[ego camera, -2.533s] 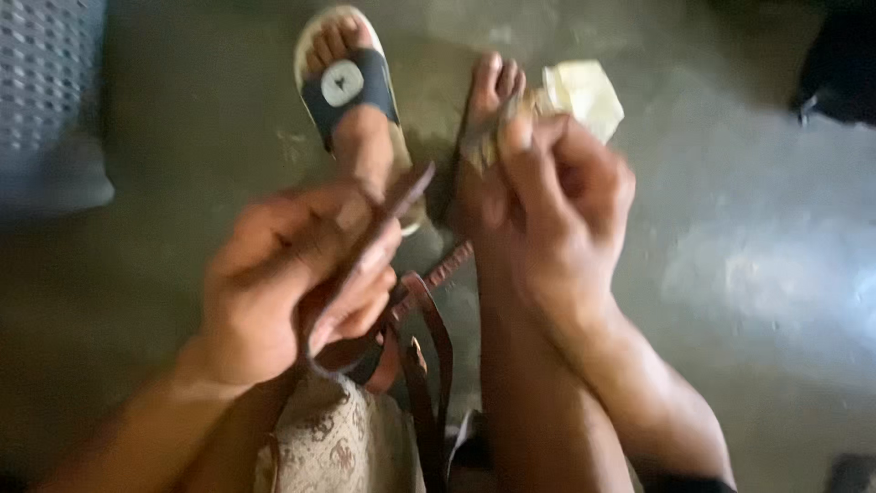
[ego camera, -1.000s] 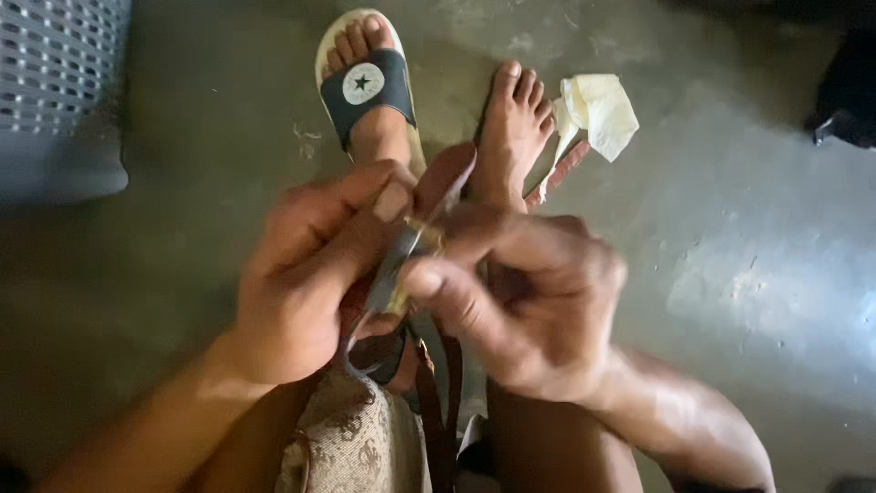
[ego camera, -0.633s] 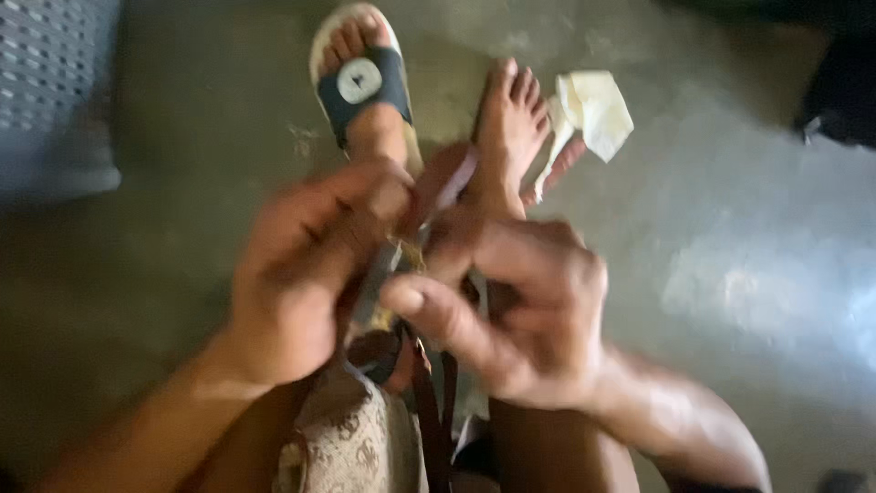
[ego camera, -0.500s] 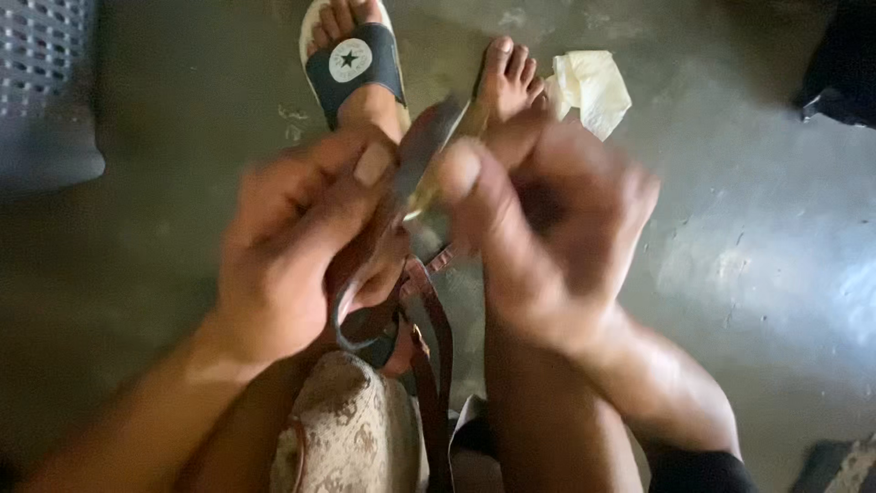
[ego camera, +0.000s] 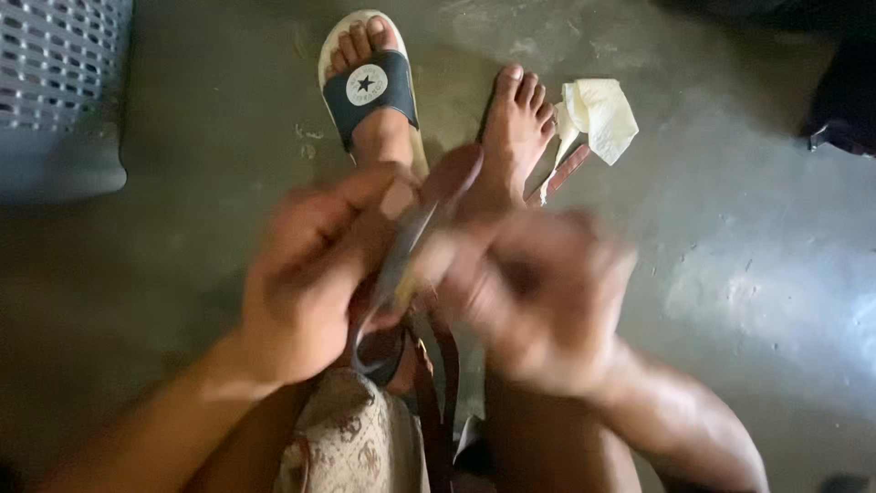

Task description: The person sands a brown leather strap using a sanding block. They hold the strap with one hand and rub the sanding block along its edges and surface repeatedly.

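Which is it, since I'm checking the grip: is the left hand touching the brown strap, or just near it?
Touching. In the head view the left hand is closed around the brown strap, whose tip sticks out past the thumb and fingers. The right hand is motion-blurred.

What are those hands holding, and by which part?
Both the left hand and the right hand pinch a brown strap near its upper end; motion blur hides the exact finger placement.

Dim light; floor [ego camera: 776, 301] glare at right; hands perhaps motion-blurred.
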